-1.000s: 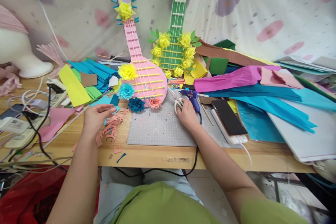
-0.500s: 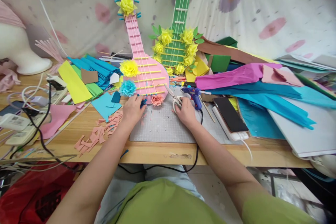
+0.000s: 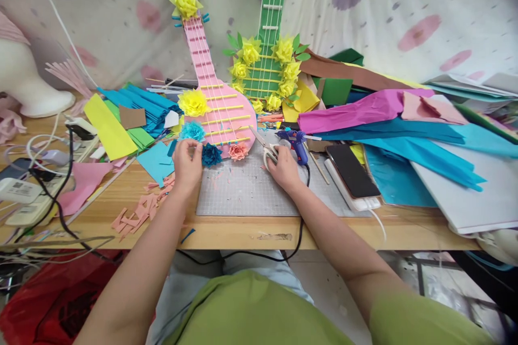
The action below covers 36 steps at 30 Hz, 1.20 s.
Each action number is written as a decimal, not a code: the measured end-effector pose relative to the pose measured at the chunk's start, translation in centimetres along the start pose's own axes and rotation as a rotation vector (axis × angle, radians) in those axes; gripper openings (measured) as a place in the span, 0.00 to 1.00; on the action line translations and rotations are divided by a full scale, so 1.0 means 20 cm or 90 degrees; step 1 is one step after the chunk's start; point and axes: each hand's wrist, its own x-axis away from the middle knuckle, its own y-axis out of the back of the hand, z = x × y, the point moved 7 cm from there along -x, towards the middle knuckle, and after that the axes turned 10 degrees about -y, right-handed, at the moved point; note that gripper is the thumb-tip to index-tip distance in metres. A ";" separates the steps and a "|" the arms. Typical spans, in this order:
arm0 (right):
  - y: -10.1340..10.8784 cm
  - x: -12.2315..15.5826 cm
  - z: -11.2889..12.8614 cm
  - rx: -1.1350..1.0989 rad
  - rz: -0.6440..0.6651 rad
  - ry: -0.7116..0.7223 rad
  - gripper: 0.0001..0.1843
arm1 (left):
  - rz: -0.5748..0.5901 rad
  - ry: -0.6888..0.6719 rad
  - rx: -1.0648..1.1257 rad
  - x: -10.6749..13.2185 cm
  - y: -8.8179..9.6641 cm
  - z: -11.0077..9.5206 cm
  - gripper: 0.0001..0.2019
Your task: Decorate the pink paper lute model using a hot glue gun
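Observation:
A pink paper guitar (image 3: 227,101) leans at the back of the grey cutting mat (image 3: 238,194). Its decorations include a yellow paper flower (image 3: 193,103), a light blue paper flower (image 3: 191,131), a dark blue one (image 3: 211,154) and a coral one (image 3: 238,151). My left hand (image 3: 188,164) is at the lower edge of the light blue flower, left of the dark blue one. Its fingers are curled together, and whatever they may hold is hidden. Over the mat, my right hand (image 3: 285,167) grips white-handled scissors (image 3: 268,153), blades pointing up and left at the guitar.
Beyond the right hand lie a blue glue gun (image 3: 298,145) and a phone (image 3: 353,170) on a white power bank. Crepe paper (image 3: 364,110) covers the right side. Coral paper scraps (image 3: 141,213) and a power strip (image 3: 52,183) occupy the left. A green guitar (image 3: 267,64) stands behind.
My left hand has moved left, from the dark blue flower to beside the light blue one. More of the dark blue flower now shows. The right hand stays on the scissors; the view has shifted slightly.

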 end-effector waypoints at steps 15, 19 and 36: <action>-0.02 -0.02 -0.06 -0.058 0.019 -0.054 0.15 | 0.056 0.374 0.336 0.00 0.18 0.19 0.11; -0.02 -0.01 -0.04 -0.003 0.030 -0.062 0.16 | 0.095 0.370 0.299 -0.01 0.23 0.22 0.10; -0.03 -0.01 -0.04 0.049 -0.004 -0.014 0.18 | 0.257 0.116 -0.225 -0.09 -0.10 -0.06 0.17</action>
